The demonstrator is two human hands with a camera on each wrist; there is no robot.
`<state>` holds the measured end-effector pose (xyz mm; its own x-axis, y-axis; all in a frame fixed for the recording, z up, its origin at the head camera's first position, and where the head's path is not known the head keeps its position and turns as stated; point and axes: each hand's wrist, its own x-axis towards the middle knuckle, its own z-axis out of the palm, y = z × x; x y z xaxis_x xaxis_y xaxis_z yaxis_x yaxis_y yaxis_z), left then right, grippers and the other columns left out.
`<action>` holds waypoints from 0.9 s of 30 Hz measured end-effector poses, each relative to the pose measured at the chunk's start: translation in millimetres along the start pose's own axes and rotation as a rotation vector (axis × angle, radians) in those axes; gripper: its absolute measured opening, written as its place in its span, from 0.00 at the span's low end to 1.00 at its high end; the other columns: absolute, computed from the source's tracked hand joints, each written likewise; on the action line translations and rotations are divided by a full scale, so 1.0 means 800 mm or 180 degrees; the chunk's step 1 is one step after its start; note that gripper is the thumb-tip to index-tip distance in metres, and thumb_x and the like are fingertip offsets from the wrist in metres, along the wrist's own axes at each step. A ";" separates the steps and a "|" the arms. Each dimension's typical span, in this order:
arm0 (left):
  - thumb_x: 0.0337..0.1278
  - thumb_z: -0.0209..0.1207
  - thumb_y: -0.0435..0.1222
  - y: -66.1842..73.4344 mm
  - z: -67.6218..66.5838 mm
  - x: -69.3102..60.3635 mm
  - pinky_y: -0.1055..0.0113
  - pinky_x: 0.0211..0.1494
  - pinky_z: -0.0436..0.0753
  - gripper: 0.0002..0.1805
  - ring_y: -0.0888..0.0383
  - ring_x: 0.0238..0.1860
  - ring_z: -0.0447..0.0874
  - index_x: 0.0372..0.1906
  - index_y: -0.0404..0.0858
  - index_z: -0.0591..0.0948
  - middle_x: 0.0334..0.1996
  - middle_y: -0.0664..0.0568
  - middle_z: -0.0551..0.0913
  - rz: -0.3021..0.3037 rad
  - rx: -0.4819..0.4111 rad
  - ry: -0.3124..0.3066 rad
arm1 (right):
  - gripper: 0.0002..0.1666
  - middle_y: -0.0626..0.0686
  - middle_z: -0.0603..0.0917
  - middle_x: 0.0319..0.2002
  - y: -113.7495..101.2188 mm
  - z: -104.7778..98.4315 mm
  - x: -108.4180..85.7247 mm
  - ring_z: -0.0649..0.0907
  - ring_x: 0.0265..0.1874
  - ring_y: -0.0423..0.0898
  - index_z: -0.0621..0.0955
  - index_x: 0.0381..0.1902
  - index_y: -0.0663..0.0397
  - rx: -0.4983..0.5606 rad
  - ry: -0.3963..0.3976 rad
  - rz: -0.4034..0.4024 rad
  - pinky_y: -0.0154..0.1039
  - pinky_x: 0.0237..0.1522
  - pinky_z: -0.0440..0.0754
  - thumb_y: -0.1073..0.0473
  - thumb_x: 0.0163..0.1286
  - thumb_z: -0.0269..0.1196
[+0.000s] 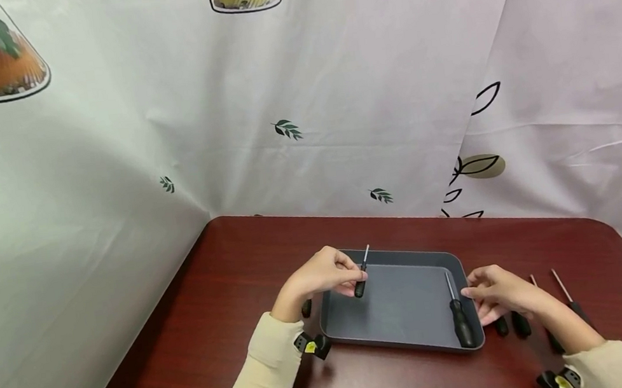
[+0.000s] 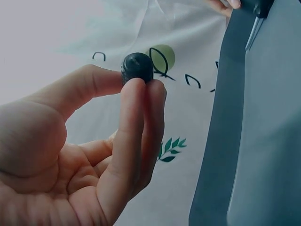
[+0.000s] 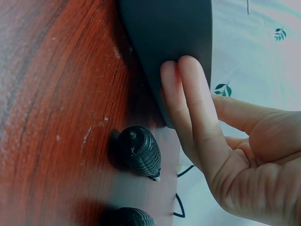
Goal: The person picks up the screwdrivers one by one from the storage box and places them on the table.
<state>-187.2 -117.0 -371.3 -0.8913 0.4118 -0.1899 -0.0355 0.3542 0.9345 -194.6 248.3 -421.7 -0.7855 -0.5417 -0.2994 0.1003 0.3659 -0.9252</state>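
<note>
My left hand [image 1: 326,273] holds a small screwdriver [image 1: 359,288] over the left part of a dark grey tray [image 1: 404,302]. Thumb and fingertips pinch its black handle, and the shaft points up and away. The left wrist view shows the handle's round end [image 2: 136,67] between them. At the tray's right wall, my right hand [image 1: 500,291] pinches the rim, with fingers [image 3: 195,89] flat against the outside and the thumb over the top. Inside the tray, along the right side, lies a larger black-handled screwdriver [image 1: 461,324].
Several more screwdrivers lie on the red-brown table [image 1: 231,305] right of the tray, one with a ribbed black handle [image 3: 139,150], partly under my right forearm. Another black handle [image 1: 305,308] shows left of the tray, by my left wrist. A patterned white curtain [image 1: 333,89] hangs behind.
</note>
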 end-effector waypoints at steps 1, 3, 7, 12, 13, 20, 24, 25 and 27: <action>0.58 0.68 0.32 -0.001 -0.003 -0.001 0.54 0.41 0.88 0.07 0.61 0.23 0.85 0.31 0.30 0.86 0.26 0.46 0.86 -0.0013 0.0023 0.0013 | 0.28 0.59 0.78 0.29 0.000 0.000 0.000 0.86 0.21 0.47 0.61 0.59 0.89 0.0000 0.0001 0.0002 0.49 0.28 0.89 0.66 0.76 0.56; 0.58 0.67 0.33 -0.003 -0.009 -0.003 0.53 0.42 0.88 0.07 0.61 0.23 0.85 0.31 0.30 0.86 0.27 0.47 0.86 -0.0034 0.0063 0.0040 | 0.28 0.59 0.78 0.29 -0.001 0.000 0.001 0.86 0.21 0.48 0.61 0.59 0.88 0.0013 0.0000 0.0013 0.49 0.29 0.89 0.65 0.76 0.56; 0.59 0.66 0.32 -0.005 -0.021 -0.007 0.55 0.42 0.88 0.08 0.61 0.23 0.84 0.33 0.29 0.85 0.27 0.47 0.85 -0.0082 0.0049 0.0072 | 0.28 0.59 0.78 0.29 -0.003 0.000 0.001 0.86 0.21 0.48 0.62 0.58 0.88 0.0002 0.0004 -0.0005 0.50 0.29 0.89 0.65 0.75 0.56; 0.59 0.66 0.32 -0.012 -0.032 -0.012 0.60 0.38 0.89 0.07 0.62 0.23 0.83 0.33 0.29 0.84 0.26 0.48 0.83 -0.0111 0.0061 0.0128 | 0.25 0.59 0.78 0.28 0.000 0.002 0.001 0.86 0.21 0.48 0.65 0.56 0.86 0.0008 0.0024 -0.0004 0.50 0.29 0.89 0.65 0.76 0.57; 0.60 0.65 0.32 -0.013 -0.034 -0.013 0.61 0.38 0.89 0.07 0.62 0.23 0.83 0.32 0.29 0.84 0.25 0.48 0.83 -0.0119 0.0079 0.0137 | 0.24 0.59 0.79 0.28 0.000 0.002 0.001 0.86 0.21 0.49 0.66 0.55 0.85 0.0016 0.0018 0.0000 0.50 0.28 0.89 0.65 0.76 0.56; 0.59 0.66 0.33 -0.024 -0.048 -0.018 0.62 0.37 0.89 0.09 0.61 0.24 0.83 0.32 0.29 0.83 0.25 0.49 0.81 -0.0134 0.0088 0.0204 | 0.21 0.59 0.79 0.27 0.000 0.002 0.001 0.86 0.21 0.49 0.67 0.54 0.84 0.0083 -0.0037 -0.0017 0.50 0.28 0.89 0.66 0.76 0.56; 0.59 0.66 0.33 -0.031 -0.056 -0.021 0.61 0.37 0.89 0.08 0.62 0.23 0.82 0.32 0.29 0.82 0.24 0.49 0.80 -0.0158 0.0077 0.0237 | 0.23 0.58 0.79 0.27 -0.001 0.002 0.001 0.86 0.21 0.48 0.66 0.55 0.84 0.0099 -0.0019 0.0006 0.49 0.29 0.89 0.66 0.76 0.56; 0.59 0.65 0.33 -0.033 -0.059 -0.021 0.62 0.37 0.89 0.08 0.62 0.23 0.82 0.32 0.29 0.82 0.24 0.49 0.80 -0.0157 0.0079 0.0243 | 0.23 0.58 0.79 0.27 -0.001 0.002 0.002 0.86 0.21 0.48 0.66 0.55 0.85 0.0097 -0.0014 0.0010 0.49 0.29 0.89 0.65 0.76 0.56; 0.59 0.65 0.32 -0.034 -0.063 -0.022 0.62 0.36 0.89 0.08 0.62 0.23 0.82 0.32 0.29 0.82 0.23 0.50 0.80 -0.0156 0.0089 0.0253 | 0.24 0.58 0.79 0.27 -0.002 0.001 0.002 0.86 0.21 0.48 0.65 0.55 0.85 0.0091 -0.0010 0.0013 0.49 0.29 0.89 0.65 0.76 0.56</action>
<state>-193.1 -176.4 -378.5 -0.9219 0.3259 -0.2096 -0.0682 0.3960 0.9157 -195.3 246.0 -420.9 -0.7830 -0.5427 -0.3038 0.1208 0.3464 -0.9303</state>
